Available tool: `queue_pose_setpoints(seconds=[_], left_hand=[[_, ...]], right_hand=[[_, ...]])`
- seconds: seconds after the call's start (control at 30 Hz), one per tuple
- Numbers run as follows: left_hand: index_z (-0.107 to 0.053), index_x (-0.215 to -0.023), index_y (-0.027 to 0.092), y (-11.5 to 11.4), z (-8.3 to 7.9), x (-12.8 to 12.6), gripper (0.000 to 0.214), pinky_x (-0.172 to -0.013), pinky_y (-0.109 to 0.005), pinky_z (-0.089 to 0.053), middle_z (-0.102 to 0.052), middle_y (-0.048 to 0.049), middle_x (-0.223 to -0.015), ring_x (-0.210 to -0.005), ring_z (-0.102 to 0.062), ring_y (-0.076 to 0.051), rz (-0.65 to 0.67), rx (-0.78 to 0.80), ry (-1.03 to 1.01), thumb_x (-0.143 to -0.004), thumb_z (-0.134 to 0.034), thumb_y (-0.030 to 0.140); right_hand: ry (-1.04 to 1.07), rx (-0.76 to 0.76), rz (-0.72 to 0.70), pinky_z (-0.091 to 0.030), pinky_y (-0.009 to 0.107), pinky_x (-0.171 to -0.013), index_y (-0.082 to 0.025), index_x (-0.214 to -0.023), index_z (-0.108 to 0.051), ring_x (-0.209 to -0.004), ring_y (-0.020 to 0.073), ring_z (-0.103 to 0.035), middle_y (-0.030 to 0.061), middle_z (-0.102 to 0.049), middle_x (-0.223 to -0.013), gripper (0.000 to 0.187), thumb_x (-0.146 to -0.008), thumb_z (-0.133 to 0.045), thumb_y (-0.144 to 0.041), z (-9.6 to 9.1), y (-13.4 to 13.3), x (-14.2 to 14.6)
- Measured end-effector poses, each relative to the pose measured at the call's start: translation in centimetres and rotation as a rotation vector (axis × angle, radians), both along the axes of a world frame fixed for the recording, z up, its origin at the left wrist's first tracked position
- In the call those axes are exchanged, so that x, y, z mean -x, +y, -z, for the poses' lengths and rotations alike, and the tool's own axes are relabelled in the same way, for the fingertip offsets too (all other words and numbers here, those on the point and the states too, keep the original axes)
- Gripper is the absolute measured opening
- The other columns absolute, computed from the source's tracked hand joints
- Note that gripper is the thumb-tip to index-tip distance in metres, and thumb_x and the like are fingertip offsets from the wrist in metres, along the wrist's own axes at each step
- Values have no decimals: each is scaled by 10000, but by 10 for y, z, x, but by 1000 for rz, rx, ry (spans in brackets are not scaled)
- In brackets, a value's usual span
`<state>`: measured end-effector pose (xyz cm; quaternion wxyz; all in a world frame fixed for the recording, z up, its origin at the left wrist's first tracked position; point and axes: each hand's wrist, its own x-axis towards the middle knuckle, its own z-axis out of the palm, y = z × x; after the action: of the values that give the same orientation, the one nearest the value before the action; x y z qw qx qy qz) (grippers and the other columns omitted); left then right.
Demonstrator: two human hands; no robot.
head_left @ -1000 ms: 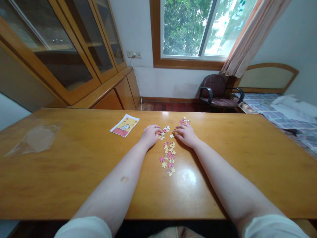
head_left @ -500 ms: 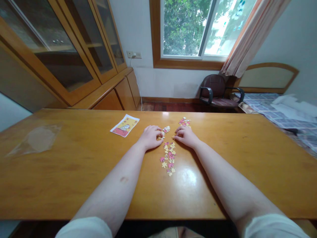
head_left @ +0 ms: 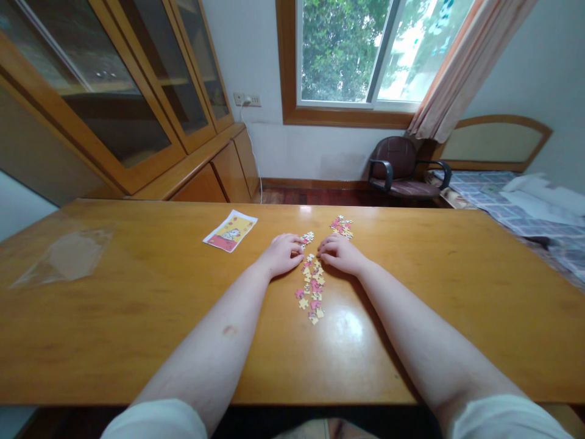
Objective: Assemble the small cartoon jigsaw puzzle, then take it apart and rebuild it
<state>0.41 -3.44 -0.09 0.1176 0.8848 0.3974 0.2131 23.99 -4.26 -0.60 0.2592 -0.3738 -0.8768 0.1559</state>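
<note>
Pink-and-yellow jigsaw pieces [head_left: 309, 289]: light, thin, easily scattered; take them by the edges. They lie in a column on your tabletop [head_left: 137, 329].
Left hand [head_left: 280, 255]: curled just beside them; pinch unclear.
Right hand [head_left: 340, 255]: curled, touching the column's top; pinch unclear.

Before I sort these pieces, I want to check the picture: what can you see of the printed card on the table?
The printed card is a small oblong of what looks like thin card or paper, with a white border. It lies flat on the wooden table, turned at a slant. Its picture is mostly yellow, with a red band along the near end and a pale cartoon-like figure in the middle; the finer detail is too small to make out. Only the table touches it. It lies apart from the person's left hand, which is to its right.
</note>
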Motion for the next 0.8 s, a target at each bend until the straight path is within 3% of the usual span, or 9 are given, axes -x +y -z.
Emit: queue_pose_setpoints(seconds=[0.13, 0.23, 0.33, 0.47, 0.6, 0.8], left_hand=[[-718, -842, 254, 0, 0, 0, 146, -1019, -410, -393, -655, -28, -1121, -1121, -535, -218, -13, 0, -8, -799, -589, 307], [-720, -836, 260, -1, 0, 0, 144, -1025, -413, -387, -651, -26, -1126, -1134, -526, -219, -5, 13, -8, -801, -591, 312], [-722, -839, 256, 0, -1, -1, 168, -1023, -407, -390, -654, -25, -1118, -1109, -540, -213, -41, 9, -20, -822, -559, 297], [-728, -855, 240, 4, -2, 2, 208, -997, -392, -415, -670, -32, -1081, -1063, -567, -216, -201, -13, -49, -816, -524, 229], [-745, -758, 250, 9, -1, 8, 284, -967, -390, -436, -685, -17, -1043, -1030, -582, -224, -339, 10, -34, -765, -487, 132], [-754, -663, 277, 9, -2, 8, 307, -950, -393, -434, -699, 3, -1004, -1006, -581, -223, -297, 20, 38, -717, -512, 96]], right_hand=[[-105, -30, 45, -376, 423, -973, -255, -1080, -702, -1043, 221, -546, 63, -663, -1086, 253, -874, -556, -239, -2, -2, 2], [-191, -59, 66, -326, 482, -1014, -309, -1156, -666, -1156, 256, -469, 63, -601, -1232, 288, -888, -561, -296, 0, -4, 5], [-217, -68, 87, -309, 493, -1025, -317, -1069, -706, -1181, 270, -439, 45, -608, -1224, 225, -872, -598, -317, 4, -4, 7], [-178, -94, 85, -347, 448, -998, -274, -912, -741, -1113, 258, -485, 48, -664, -1082, 139, -844, -642, -344, 5, -2, 6], [-137, -124, 71, -370, 412, -966, -234, -839, -736, -1035, 229, -527, 57, -684, -988, 170, -876, -602, -333, 3, 0, 6], [-125, -63, 145, -394, 396, -929, -208, -775, -714, -962, 212, -557, 64, -677, -964, 163, -857, -617, -311, 5, 2, 3]])
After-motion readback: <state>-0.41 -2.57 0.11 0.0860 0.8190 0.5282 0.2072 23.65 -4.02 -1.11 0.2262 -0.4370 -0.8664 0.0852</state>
